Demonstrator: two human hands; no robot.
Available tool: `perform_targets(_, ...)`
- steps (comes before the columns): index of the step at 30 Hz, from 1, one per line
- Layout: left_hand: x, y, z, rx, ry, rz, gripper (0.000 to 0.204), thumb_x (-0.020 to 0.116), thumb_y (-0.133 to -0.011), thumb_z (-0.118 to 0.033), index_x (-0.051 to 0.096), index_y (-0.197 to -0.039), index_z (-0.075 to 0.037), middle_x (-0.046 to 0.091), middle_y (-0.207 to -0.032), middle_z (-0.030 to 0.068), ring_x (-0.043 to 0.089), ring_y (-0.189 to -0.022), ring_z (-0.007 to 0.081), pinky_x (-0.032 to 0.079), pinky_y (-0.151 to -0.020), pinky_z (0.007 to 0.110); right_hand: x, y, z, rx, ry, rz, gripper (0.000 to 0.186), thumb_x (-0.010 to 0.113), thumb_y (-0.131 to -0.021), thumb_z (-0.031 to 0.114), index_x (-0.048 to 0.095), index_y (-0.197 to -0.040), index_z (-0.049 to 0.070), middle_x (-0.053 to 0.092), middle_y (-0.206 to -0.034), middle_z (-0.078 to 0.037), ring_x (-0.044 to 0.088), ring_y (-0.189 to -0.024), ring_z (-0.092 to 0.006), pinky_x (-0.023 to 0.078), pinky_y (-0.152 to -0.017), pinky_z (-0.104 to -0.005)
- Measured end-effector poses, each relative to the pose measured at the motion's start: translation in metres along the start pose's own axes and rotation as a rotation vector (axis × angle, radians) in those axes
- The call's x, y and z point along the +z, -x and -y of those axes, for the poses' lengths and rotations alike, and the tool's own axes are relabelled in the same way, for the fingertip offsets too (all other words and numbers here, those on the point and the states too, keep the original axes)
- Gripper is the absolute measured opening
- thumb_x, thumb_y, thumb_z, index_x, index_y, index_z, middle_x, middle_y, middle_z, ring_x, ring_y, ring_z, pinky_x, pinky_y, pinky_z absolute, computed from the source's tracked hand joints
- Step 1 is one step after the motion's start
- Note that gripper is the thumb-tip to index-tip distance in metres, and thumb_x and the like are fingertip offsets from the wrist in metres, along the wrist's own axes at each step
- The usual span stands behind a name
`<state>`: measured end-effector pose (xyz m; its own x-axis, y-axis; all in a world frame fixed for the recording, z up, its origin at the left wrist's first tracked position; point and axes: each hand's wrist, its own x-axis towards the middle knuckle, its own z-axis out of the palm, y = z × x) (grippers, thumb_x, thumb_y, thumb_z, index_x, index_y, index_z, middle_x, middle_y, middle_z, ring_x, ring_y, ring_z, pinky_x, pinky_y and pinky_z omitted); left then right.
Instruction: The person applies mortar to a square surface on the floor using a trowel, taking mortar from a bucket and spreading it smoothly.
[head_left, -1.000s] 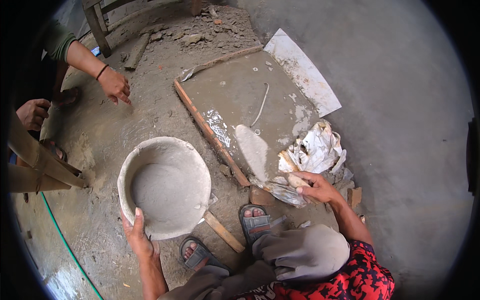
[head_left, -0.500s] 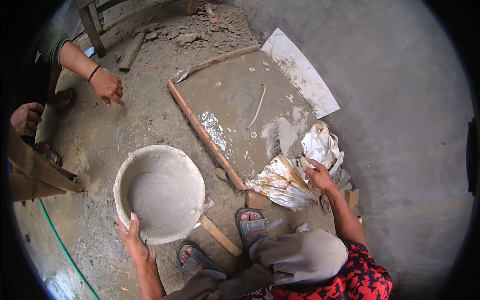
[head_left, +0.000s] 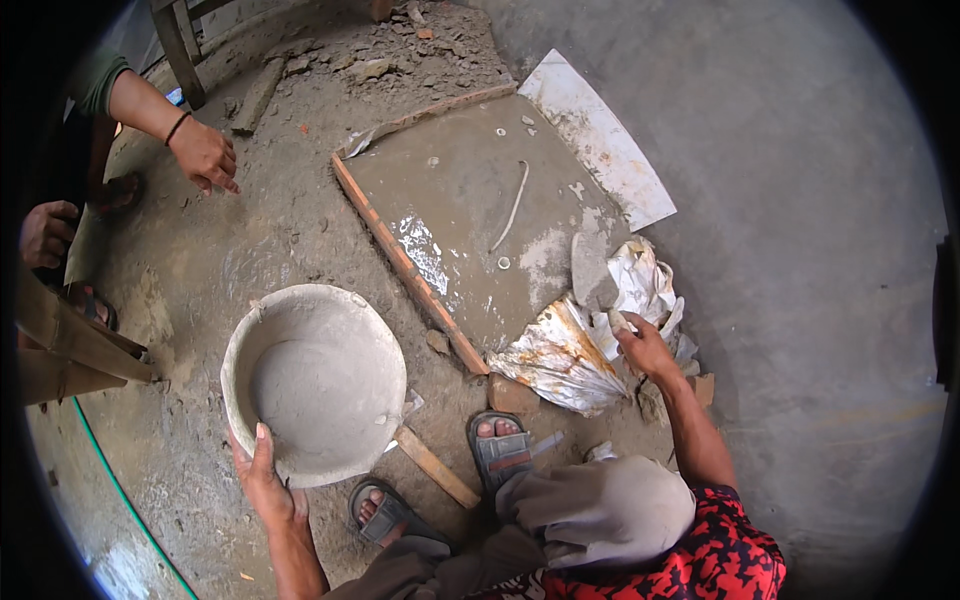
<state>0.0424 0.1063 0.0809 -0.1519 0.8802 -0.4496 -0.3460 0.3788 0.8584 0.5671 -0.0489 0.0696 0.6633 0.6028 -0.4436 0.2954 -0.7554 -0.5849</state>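
My left hand [head_left: 265, 478] grips the lower left side of a round, cement-crusted basin [head_left: 385, 405], thumb up against its wall. Grey powder [head_left: 318, 400] covers the basin's bottom. In my right hand [head_left: 645, 348] is the handle of a trowel, its grey-coated blade [head_left: 592, 268] over the right edge of a wet cement slab [head_left: 450, 200]. Paler grey patches show on the slab left of the blade. A thin pale strip [head_left: 512, 205] lies on the wet surface. Crumpled white sheeting [head_left: 560, 362] bunches at the slab's near right corner, beneath and beside my right hand.
Orange-brown edging [head_left: 405, 265] borders the slab's left side, and a white board [head_left: 600, 140] its right. A wooden bar [head_left: 437, 467] lies near my sandals. At the left, another person's hand [head_left: 205, 155] reaches out. A green hose [head_left: 120, 490] and rubble [head_left: 370, 70] lie around.
The trowel blade has shifted right, off the pale patch toward the sheeting. My left hand keeps its hold on the basin. The whole view has shifted slightly.
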Motion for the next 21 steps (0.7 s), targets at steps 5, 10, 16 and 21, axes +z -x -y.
perform_targets(5,0.002,0.001,-0.001,-0.017,0.04,0.025,0.054,0.062,-0.094,-0.019,0.042,-0.142,-0.005,0.052,-0.133,0.0128,0.052,-0.118,0.0253,0.042,-0.102,0.039,0.003,0.011,0.001,-0.114,0.1,0.04,0.042,0.058,-0.092,0.022,0.056,-0.13,0.004,0.064,-0.087,-0.009,0.059,-0.069,-0.0153,0.05,-0.062,-0.0317)
perform_targets(10,0.006,0.003,-0.008,-0.052,0.076,-0.011,0.054,0.063,-0.092,-0.012,0.042,-0.142,-0.004,0.054,-0.129,0.0117,0.054,-0.114,0.0239,0.044,-0.099,0.038,0.011,0.044,0.025,-0.047,0.065,0.147,0.043,0.056,-0.092,0.019,0.054,-0.132,0.005,0.065,-0.08,-0.009,0.057,-0.058,-0.0152,0.048,-0.055,-0.0318)
perform_targets(16,0.004,0.0,-0.004,-0.063,0.089,-0.009,0.056,0.063,-0.092,-0.012,0.041,-0.143,-0.004,0.053,-0.13,0.0125,0.054,-0.115,0.0242,0.044,-0.099,0.038,0.028,0.059,0.015,-0.054,0.042,0.189,0.044,0.056,-0.094,0.016,0.051,-0.136,0.005,0.059,-0.079,-0.003,0.051,-0.055,-0.0112,0.043,-0.05,-0.0292)
perform_targets(21,-0.003,-0.003,-0.001,-0.032,0.081,0.021,0.054,0.061,-0.094,-0.017,0.041,-0.143,-0.005,0.052,-0.133,0.0125,0.052,-0.118,0.0252,0.043,-0.1,0.039,0.042,0.07,0.03,-0.019,0.023,0.229,0.047,0.056,-0.094,0.017,0.047,-0.139,0.005,0.057,-0.077,-0.005,0.05,-0.052,-0.0117,0.042,-0.047,-0.0296)
